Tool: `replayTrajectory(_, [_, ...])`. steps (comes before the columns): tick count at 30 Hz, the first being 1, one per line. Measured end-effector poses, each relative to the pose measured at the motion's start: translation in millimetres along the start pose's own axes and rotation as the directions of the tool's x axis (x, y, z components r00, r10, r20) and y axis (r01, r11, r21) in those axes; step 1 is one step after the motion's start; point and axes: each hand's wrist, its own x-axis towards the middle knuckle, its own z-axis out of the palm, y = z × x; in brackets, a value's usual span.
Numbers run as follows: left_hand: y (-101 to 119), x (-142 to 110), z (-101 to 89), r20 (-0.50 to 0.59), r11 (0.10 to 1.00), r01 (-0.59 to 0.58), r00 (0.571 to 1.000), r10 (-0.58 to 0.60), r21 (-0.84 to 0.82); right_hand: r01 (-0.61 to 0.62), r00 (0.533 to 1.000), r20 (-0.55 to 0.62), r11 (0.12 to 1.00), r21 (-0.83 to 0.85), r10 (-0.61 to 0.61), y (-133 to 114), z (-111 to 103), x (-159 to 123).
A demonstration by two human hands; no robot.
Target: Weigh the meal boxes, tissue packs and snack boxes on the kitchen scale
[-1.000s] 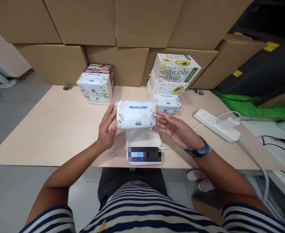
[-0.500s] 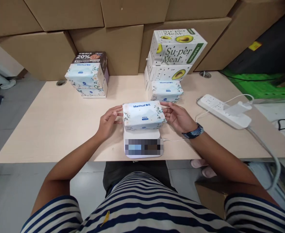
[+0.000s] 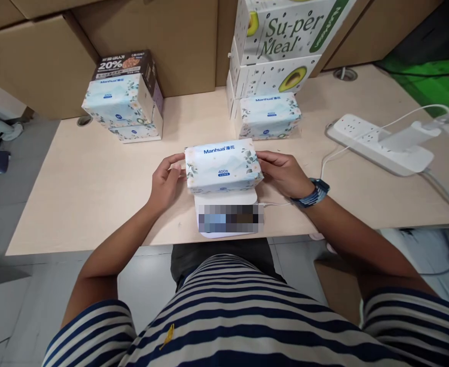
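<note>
While the partly open fingers [image 3: 173, 160] of the left hand [image 3: 165, 183] and right hand [image 3: 287, 174] touch opposite ends of the white-and-blue, floral-printed, rectangular soft pack [image 3: 224, 163], that pack is positioned over the rear of the white, flat scale [image 3: 226, 198] near the front edge of the pale wood-grain bench [image 3: 94, 188].

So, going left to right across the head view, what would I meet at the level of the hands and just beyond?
The stacked Manhua tissue packs → left hand → Manhua tissue pack between the hands → right hand → blue-patterned wristband → white power strip.
</note>
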Motion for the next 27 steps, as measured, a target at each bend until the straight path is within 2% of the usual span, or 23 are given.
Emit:
replayTrajectory(9, [9,-7,-2.3,0.045,0.999,0.013,0.999,-0.011,-0.039,0.135,0.991,0.011,0.972,-0.194,-0.135,0,-4,-2])
replayTrajectory(18, [-3,-2,-6.6,0.142,0.99,-0.14,0.98,0.141,-0.02,0.168,0.986,0.031,0.976,-0.141,-0.165,15,-13,6])
replayTrajectory(27, [-5,-2,-7.1,0.147,0.986,-0.165,0.976,0.164,-0.004,0.149,0.989,0.03,0.978,-0.145,-0.146,13,-14,5])
